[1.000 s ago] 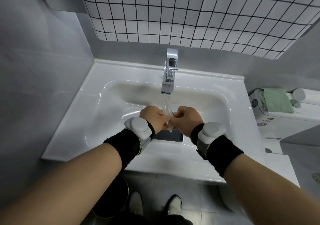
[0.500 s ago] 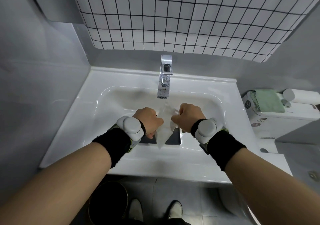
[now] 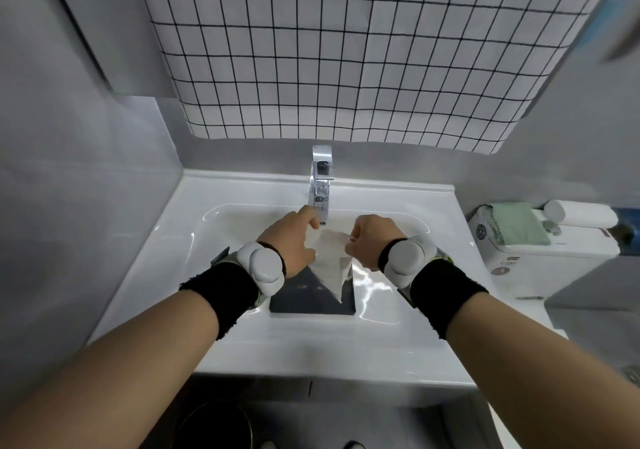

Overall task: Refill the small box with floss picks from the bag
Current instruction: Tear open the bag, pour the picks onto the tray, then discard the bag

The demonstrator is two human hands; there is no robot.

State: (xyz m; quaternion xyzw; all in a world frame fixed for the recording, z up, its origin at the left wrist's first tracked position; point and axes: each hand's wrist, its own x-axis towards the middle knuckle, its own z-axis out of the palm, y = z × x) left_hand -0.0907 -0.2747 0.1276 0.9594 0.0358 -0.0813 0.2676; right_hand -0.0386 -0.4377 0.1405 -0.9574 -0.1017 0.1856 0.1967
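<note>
Gripping bag (image 3: pixel 329 258) — both hands, over sink (image 3: pixel 194 213)

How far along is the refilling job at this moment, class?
Done: nothing visible; no small box shows. In hand: the left hand and right hand hold a clear plastic bag by its top, over the sink below the faucet. Left: getting floss picks into the box.

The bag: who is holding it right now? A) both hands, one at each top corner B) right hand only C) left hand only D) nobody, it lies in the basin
A: the left hand and right hand each pinch an upper corner of the bag, which hangs over the sink.
</note>
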